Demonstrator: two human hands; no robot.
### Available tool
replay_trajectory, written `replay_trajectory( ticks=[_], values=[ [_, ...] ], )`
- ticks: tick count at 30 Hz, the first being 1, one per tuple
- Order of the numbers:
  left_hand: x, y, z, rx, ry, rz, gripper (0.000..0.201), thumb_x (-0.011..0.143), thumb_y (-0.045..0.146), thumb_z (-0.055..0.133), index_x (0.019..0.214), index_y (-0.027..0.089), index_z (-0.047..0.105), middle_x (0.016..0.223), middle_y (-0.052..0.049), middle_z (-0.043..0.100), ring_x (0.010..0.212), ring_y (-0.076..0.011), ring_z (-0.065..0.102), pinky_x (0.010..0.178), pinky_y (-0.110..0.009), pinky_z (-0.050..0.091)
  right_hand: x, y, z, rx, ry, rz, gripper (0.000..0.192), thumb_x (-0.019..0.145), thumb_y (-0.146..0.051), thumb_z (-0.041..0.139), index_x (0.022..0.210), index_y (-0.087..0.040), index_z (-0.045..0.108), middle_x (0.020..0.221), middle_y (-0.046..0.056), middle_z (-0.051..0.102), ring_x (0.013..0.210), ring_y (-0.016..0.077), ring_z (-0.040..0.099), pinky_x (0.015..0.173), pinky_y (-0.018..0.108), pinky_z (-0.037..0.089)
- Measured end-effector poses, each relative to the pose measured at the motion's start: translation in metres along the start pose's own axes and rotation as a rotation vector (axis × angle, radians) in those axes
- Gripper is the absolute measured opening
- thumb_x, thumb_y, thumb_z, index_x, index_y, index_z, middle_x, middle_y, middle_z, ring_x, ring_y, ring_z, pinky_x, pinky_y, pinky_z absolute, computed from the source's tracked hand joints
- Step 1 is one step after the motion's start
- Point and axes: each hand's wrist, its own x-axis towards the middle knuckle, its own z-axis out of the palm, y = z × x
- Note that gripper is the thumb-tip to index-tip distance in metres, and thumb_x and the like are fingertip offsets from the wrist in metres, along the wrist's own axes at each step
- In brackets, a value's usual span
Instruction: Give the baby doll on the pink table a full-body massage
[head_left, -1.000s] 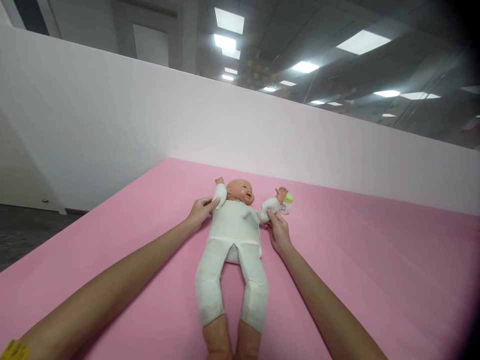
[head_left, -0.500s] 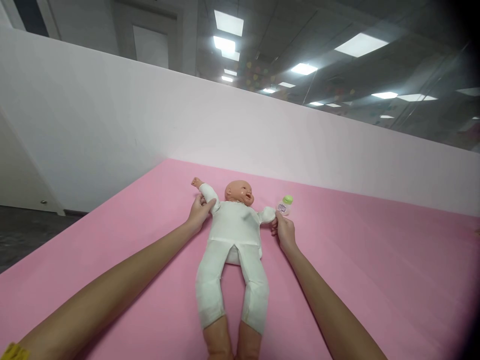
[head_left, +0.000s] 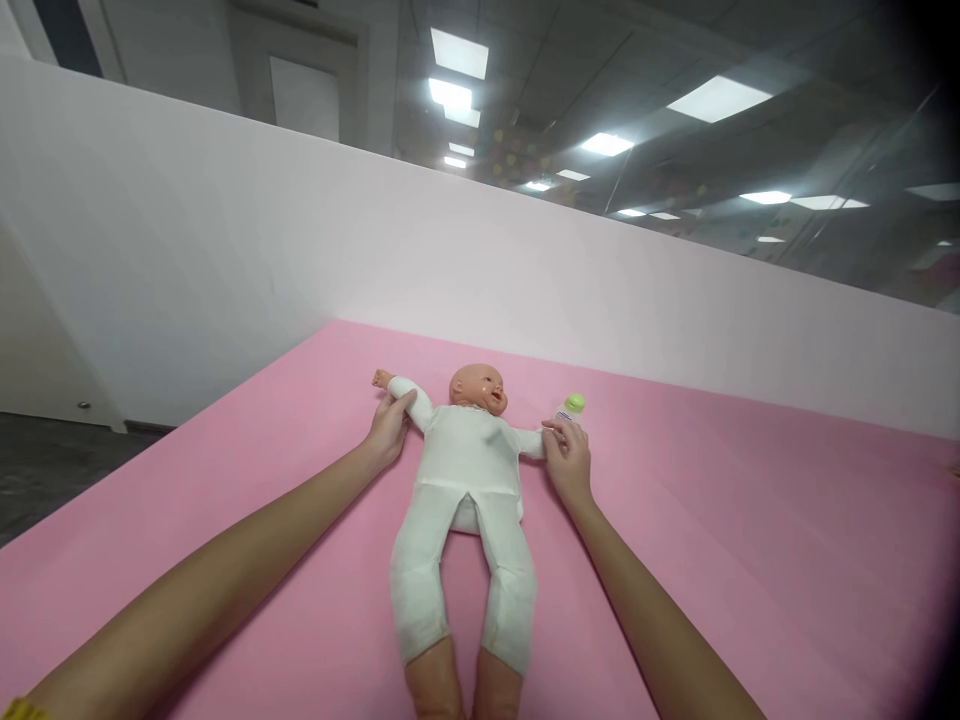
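Observation:
A baby doll (head_left: pixel 472 450) with a white cloth body lies on its back on the pink surface, its head at the far end and its legs toward me. My left hand (head_left: pixel 390 427) is closed around the doll's arm on the left, thumb on top of the white sleeve. On the other side, my right hand (head_left: pixel 568 460) grips the end of the doll's other arm, hiding that small hand. Just behind my right fingers stands a small clear bottle (head_left: pixel 572 408) with a light green cap, its lower part partly covered.
The pink tabletop (head_left: pixel 720 520) spreads out on both sides of the doll. A white partition (head_left: pixel 525 270) rises along its back edge. To the left are a white door (head_left: pixel 52 340) and dark floor (head_left: pixel 60 470).
The doll's left-side arm has swung outward and lower with my left hand. My right hand has shifted its fingers up over the doll's other arm, which now lies straighter, and covers more of the bottle.

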Motion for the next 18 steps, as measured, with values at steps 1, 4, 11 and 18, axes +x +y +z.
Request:
replay_trajectory(
  ticks=[1,4,11,18],
  values=[
    [0.0,0.001,-0.001,-0.013,0.0,0.002,0.035,0.076,0.023,0.082,0.103,0.018,0.061,0.093,-0.004,0.067,0.086,-0.0177,0.065,0.073,-0.027,0.052,0.0,0.0,0.001,-0.036,-0.035,-0.036,0.026,0.092,-0.04,0.053,0.097,-0.022,0.072,0.105,0.007,0.071,0.107,0.0258,0.057,0.091,0.037,0.043],
    [0.0,0.002,-0.003,-0.014,0.006,0.005,0.034,0.074,0.023,0.084,0.1,0.017,0.062,0.089,-0.003,0.066,0.083,-0.0167,0.064,0.072,-0.026,0.051,-0.001,0.0,0.002,-0.168,-0.129,-0.052,0.027,0.093,-0.04,0.052,0.086,-0.022,0.071,0.098,0.005,0.073,0.101,0.0251,0.058,0.092,0.039,0.039],
    [0.005,-0.001,-0.01,0.051,0.103,0.096,0.036,0.074,0.025,0.084,0.101,0.018,0.062,0.097,-0.004,0.066,0.091,-0.0189,0.066,0.078,-0.029,0.054,0.003,0.001,0.001,-0.387,-0.19,0.016,0.033,0.097,-0.036,0.049,0.077,-0.021,0.069,0.093,0.005,0.072,0.098,0.0235,0.059,0.084,0.034,0.032],
    [0.017,0.004,-0.021,0.167,0.232,0.217,0.038,0.072,0.031,0.082,0.098,0.021,0.057,0.095,-0.003,0.065,0.093,-0.0226,0.068,0.084,-0.036,0.058,0.004,0.003,0.003,-0.53,-0.244,-0.025,0.037,0.104,-0.03,0.044,0.075,-0.019,0.065,0.081,0.003,0.07,0.081,0.0181,0.058,0.078,0.031,0.028]
  ],
)
